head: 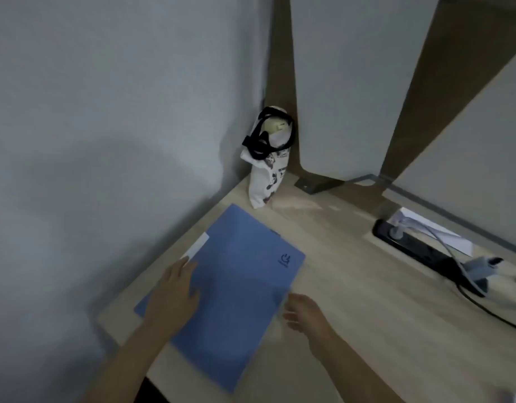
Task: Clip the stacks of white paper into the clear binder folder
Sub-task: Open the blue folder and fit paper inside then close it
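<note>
A blue binder folder [236, 283] lies closed and flat on the wooden desk, near the left wall, with a white label strip [198, 248] along its left edge. My left hand [175, 295] rests flat on the folder's left side, fingers straight and pointing toward the label. My right hand [305, 314] sits at the folder's right edge with its fingers against that edge; the frame is blurred and their hold is unclear. No white paper stacks show.
A small printed cloth bag with black straps [267, 158] stands in the desk's far corner. A black power strip [419, 250] with a plug and cables lies at the right, beside white paper [443, 234]. Light wooden desk [353, 286] extends to the right.
</note>
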Tool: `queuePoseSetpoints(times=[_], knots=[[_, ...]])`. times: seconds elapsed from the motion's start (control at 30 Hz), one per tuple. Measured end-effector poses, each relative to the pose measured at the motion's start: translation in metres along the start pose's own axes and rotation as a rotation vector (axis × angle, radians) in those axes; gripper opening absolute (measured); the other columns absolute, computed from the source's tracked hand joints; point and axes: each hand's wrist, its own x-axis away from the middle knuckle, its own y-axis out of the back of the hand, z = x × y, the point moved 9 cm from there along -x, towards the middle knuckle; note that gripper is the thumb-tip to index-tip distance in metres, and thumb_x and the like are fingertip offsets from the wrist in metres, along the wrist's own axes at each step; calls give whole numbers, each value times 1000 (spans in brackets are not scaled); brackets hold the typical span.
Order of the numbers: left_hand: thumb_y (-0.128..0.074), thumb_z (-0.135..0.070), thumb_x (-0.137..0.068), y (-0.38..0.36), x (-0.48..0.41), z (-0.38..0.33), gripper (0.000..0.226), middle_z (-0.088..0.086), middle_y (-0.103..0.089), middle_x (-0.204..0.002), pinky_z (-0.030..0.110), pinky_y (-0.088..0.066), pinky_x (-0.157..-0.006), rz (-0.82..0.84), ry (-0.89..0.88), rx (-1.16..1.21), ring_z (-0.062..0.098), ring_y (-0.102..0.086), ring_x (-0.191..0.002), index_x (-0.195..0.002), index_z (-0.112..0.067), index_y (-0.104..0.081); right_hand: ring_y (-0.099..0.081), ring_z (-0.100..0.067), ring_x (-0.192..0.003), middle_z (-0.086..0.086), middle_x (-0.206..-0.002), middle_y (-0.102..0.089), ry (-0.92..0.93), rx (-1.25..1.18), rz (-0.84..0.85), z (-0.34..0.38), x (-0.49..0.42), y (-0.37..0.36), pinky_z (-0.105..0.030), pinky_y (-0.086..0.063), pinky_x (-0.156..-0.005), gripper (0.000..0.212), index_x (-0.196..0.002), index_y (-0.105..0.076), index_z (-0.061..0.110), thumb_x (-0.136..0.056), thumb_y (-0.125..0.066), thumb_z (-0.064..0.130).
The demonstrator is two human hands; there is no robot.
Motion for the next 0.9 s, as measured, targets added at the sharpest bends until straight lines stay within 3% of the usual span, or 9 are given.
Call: queuePoseSetpoints(times=[0.1, 0.17, 0.3, 0.4, 0.47, 0.6, 0.63, 0.77, 0.9], knots=[[-47, -25, -93, -7, 0, 28, 66, 13, -11, -157, 39, -20, -117, 4, 157, -99, 29, -14, -145, -147, -7, -14, -39, -21, -66, -3, -66, -40, -138, 2, 26, -33, -13, -20, -39, -44, -60, 27, -108, -57, -8, -89, -45, 9], [-49, -24, -92, -15, 2, 32, 69, 16, -13, -156, 41, -17, -118, 1, 170, -95, 31, -14, -145, -147, -2, -13, -38, -16, -58, -3, -65, -40, -143, -2, 73, -43, -11, -37, -28, -36, -53, 9, -86, -53, 4, -86, -45, 5], [-56, -16, -88, -25, 10, 24, 68, 18, -22, -153, 44, -21, -117, -53, 180, -30, 34, -19, -143, -144, 1, -22, -45, -15, -45, -11, -56, -43, -19, -87, -21, -41, -13, -36, -21, -33, -46, 13, -67, -50, 6, -77, -47, -1], [-61, -19, -85, -37, 24, 17, 68, 19, -34, -146, 46, -31, -108, -67, 250, 20, 37, -31, -135, -142, 0, -28, -61, -43, -88, -30, -88, -59, 59, -149, -199, -46, -12, -9, -41, -51, -71, 9, -75, -52, 4, -81, -58, 1], [-61, -22, -85, -45, 33, 19, 59, 22, -46, -133, 48, -37, -99, -68, 368, 126, 39, -42, -122, -135, 0, -38, -60, -41, -93, -27, -97, -61, 118, -135, -240, -49, -9, 13, -54, -48, -85, 20, -75, -47, 17, -85, -54, 1], [-50, -18, -92, -63, 39, -5, 12, 7, -56, -80, 34, -34, -82, -17, 462, 538, 28, -52, -92, -89, -10, -57, -66, -34, -91, -14, -102, -69, 144, -302, -166, -69, 9, 64, -45, -54, -75, 23, -105, -57, 15, -87, -52, 1], [-47, -18, -94, -68, 40, -19, 19, 4, -54, -74, 32, -33, -77, 15, 424, 536, 26, -51, -87, -78, -12, -56, -68, -34, -92, -12, -103, -71, 156, -347, -165, -76, 14, 79, -44, -54, -75, 25, -108, -59, 16, -88, -53, 2], [-42, -24, -97, -111, 52, -77, 29, 9, -58, -80, 31, -35, -63, 219, 331, 579, 24, -53, -79, -84, -4, -59, -70, -33, -90, -9, -105, -72, 164, -446, -260, -110, 40, 137, -47, -55, -80, 33, -116, -60, 21, -87, -57, 6], [-38, -29, -98, -159, 63, -118, 33, 5, -59, -82, 31, -40, -70, 357, 211, 523, 23, -57, -81, -79, -11, -57, -70, -31, -92, -11, -105, -73, 178, -520, -357, -142, 71, 186, -42, -54, -79, 36, -118, -61, 21, -86, -57, 5]])
